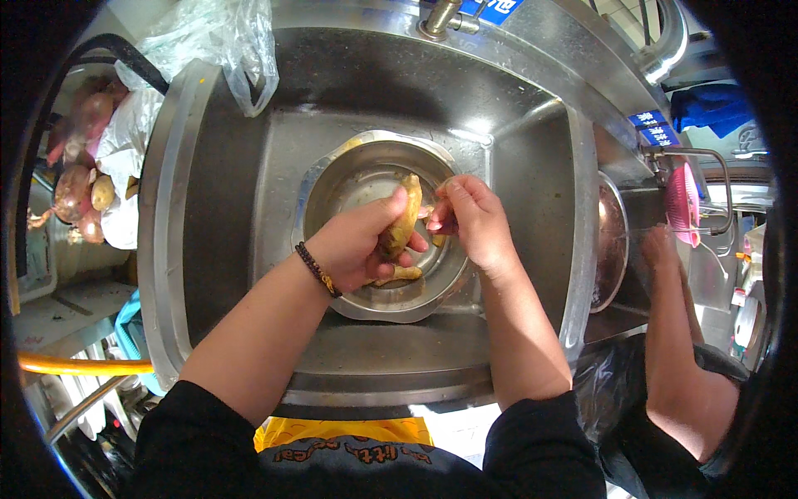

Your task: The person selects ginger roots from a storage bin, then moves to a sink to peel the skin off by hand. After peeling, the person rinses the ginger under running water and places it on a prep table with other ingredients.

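Observation:
My left hand [361, 240] grips a knobbly yellow-brown root, apparently ginger [405, 218], its pale tip upward and its lower end darker. Close by on the right, my right hand [471, 215] has thumb and fingers pinched together beside the root. Whether something small sits between those fingertips cannot be made out. Both hands are over a round stainless steel basin [321, 299] with a wavy rim. More yellow root pieces [405, 274] lie in the basin, partly hidden by my left hand.
The basin stands in a steel sink [224, 249] under a tap [439, 22]. A clear plastic bag [249, 68] overhangs the left rim, near onions [75, 193]. Right of the divider [580, 249] are a round metal vessel [611, 243], a pink basket [682, 206] and another person's arm [667, 312].

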`<state>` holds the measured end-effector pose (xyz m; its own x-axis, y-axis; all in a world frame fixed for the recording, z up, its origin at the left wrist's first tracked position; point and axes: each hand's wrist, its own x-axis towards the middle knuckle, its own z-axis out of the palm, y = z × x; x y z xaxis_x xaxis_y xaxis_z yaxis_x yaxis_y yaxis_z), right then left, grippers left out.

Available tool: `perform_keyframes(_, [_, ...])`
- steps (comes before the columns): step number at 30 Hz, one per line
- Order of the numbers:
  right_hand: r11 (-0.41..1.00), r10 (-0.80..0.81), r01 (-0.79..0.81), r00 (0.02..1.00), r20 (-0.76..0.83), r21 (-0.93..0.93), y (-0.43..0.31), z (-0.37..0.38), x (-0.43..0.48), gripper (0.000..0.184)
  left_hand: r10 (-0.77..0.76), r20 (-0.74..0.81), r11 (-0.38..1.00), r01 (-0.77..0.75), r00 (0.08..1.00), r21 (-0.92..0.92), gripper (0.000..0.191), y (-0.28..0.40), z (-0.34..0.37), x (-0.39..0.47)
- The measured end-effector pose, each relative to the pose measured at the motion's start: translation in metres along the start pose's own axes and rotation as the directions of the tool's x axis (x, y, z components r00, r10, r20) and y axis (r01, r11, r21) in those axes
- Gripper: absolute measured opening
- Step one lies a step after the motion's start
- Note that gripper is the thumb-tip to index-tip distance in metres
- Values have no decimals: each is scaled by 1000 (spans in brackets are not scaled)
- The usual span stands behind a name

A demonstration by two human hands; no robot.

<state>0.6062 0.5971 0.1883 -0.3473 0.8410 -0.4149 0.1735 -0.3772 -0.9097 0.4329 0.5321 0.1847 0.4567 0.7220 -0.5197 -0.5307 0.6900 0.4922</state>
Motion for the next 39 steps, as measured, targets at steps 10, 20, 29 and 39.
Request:
perform_keyframes(10, [998, 20, -27, 993, 112, 62, 6, 12, -5, 26, 167, -144, 973, -187, 975, -134, 31, -5, -3, 9])
perform_keyframes(20, [993, -108, 95, 968, 228, 70, 2, 14, -7, 33, 209, -77, 967, -218, 975, -134, 32, -2, -8, 8])
perform_keyframes(29, [971, -238, 233, 928, 288, 52, -3, 6, -7, 25, 250, 10, 960, -246, 968, -131, 37, -2, -10, 10])
perform_keyframes(39, [976, -216, 207, 959, 180, 71, -1, 8, -10, 24, 260, 5, 962, -259, 965, -89, 42, -1, -2, 5])
